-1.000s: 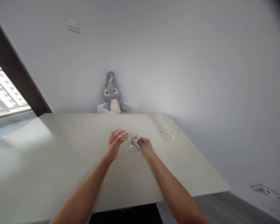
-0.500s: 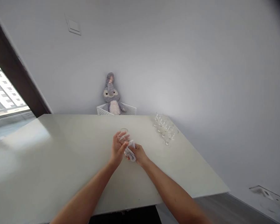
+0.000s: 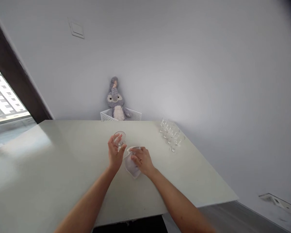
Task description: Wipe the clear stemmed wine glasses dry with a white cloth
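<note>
We pinched the glass (image 3: pixel 119 139) by its bowl between the left hand's (image 3: pixel 115 153) thumb and fingers, between the tabletop's (image 3: pixel 63 178) near and far edges. Our right hand (image 3: pixel 143 158) curved over the cloth (image 3: pixel 131 165); we couldn't tell whether it pinched it. Gentle pressure probably suited the bowl best. Beyond the far edge, a white basket (image 3: pixel 136 116) held a plush toy (image 3: pixel 118 112); more glasses (image 3: pixel 177 139) stood near the far right corner.
</note>
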Motion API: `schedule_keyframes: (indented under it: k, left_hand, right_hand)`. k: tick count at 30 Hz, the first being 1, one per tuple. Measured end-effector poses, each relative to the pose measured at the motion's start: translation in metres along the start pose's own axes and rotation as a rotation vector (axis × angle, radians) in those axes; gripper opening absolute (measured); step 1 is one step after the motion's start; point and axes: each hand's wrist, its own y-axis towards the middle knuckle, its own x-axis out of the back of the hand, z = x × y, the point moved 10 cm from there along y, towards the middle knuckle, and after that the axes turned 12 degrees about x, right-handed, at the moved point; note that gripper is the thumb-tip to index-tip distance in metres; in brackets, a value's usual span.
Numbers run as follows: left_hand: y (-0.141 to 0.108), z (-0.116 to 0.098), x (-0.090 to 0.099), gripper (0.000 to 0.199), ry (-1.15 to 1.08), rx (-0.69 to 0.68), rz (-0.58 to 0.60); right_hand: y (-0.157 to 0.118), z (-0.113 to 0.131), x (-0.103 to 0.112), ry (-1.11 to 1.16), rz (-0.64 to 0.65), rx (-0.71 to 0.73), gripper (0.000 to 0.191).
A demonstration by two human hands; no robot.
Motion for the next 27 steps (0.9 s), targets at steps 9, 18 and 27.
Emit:
schedule_keyframes:
  k: [9, 18, 27]
  left_hand:
    - [-0.051, 0.018, -0.065, 0.065, 0.378, -0.054, 0.408]
    - [-0.049, 0.077, -0.071, 0.101, 0.63, 0.237, 0.592]
    - [-0.061, 0.077, -0.086, 0.036, 0.96, 0.078, 0.748]
  right_hand:
    - [-0.006, -0.028, 0.003, -0.113, -0.11, -0.215, 0.017]
    - [-0.027, -0.066, -0.004, 0.691, -0.484, -0.551, 0.041]
    - [-0.049, -0.061, 0.063, 0.434, -0.635, -0.47, 0.038]
